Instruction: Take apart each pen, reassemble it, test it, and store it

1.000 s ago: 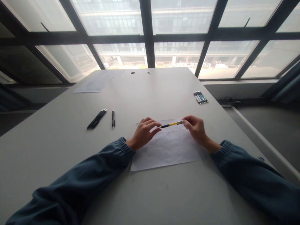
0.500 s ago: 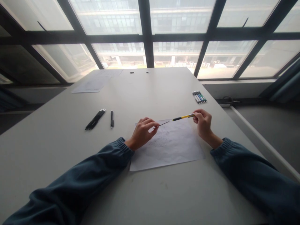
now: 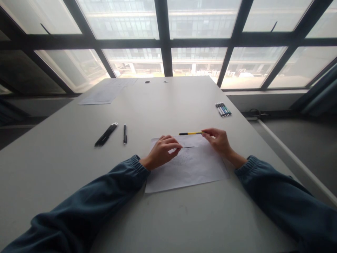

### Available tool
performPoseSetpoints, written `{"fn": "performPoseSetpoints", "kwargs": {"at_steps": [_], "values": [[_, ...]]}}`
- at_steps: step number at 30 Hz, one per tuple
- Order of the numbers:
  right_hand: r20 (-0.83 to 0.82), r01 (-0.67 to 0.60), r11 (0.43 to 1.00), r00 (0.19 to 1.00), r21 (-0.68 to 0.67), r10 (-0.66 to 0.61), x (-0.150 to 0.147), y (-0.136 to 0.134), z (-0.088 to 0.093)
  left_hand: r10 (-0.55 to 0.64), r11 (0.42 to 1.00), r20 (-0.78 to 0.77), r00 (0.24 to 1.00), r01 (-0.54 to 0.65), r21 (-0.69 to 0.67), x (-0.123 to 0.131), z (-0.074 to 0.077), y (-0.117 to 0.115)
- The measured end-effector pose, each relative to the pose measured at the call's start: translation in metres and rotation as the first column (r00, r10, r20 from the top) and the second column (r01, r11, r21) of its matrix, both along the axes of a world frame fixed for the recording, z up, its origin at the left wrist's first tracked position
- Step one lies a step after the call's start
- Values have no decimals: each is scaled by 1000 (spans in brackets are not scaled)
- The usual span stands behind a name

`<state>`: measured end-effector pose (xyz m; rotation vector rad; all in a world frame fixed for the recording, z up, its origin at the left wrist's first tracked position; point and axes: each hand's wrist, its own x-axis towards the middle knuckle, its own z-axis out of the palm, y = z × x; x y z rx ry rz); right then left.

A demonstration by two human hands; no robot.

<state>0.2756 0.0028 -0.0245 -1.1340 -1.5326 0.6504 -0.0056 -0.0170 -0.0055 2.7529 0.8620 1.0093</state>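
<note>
My left hand [image 3: 162,150] rests over the left part of a white sheet of paper [image 3: 192,172] and pinches a thin dark pen refill [image 3: 188,147] between thumb and fingers. The refill points to the right, roughly level. Beyond it, near the sheet's far edge, lies or hovers a yellow pen barrel [image 3: 194,133] with a black grip at its left end. My right hand [image 3: 218,141] is closed on the barrel's right end with thumb and fingertips. Faint grey marks show on the paper. Refill and barrel are apart.
Left of the sheet, several black pens [image 3: 106,135] lie in a bundle beside a single black pen [image 3: 125,134]. A row of coloured pens [image 3: 223,109] is near the right edge of the white table [image 3: 158,109]. More paper sheets [image 3: 98,95] lie far left, before the windows.
My right hand has brought the yellow barrel left and lower, turning it nearly level. The refill in my left hand has swung from slanting up to nearly level and no longer lines up with the barrel.
</note>
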Motion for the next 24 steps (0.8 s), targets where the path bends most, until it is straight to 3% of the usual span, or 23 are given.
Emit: {"fn": "performPoseSetpoints", "kwargs": {"at_steps": [3, 13, 18, 22, 24], "values": [[174, -14, 999, 985, 37, 8, -1, -1, -3, -55, 998, -51, 997, 54, -28, 0, -1, 1], [438, -156, 982, 894, 106, 95, 3, 3, -8, -88, 994, -144, 986, 77, -80, -2, -3, 1], [458, -179, 977, 882, 116, 107, 3, 4, -7, -102, 992, -126, 987, 91, -85, -2, -4, 2], [380, -130, 966, 924, 222, 38, 0, -4, 1, -68, 995, -90, 994, 61, -75, -1, -3, 2], [376, -175, 951, 924, 256, 69, -4, -10, 7, -45, 997, -79, 996, 40, -66, -1, -2, 1]]}}
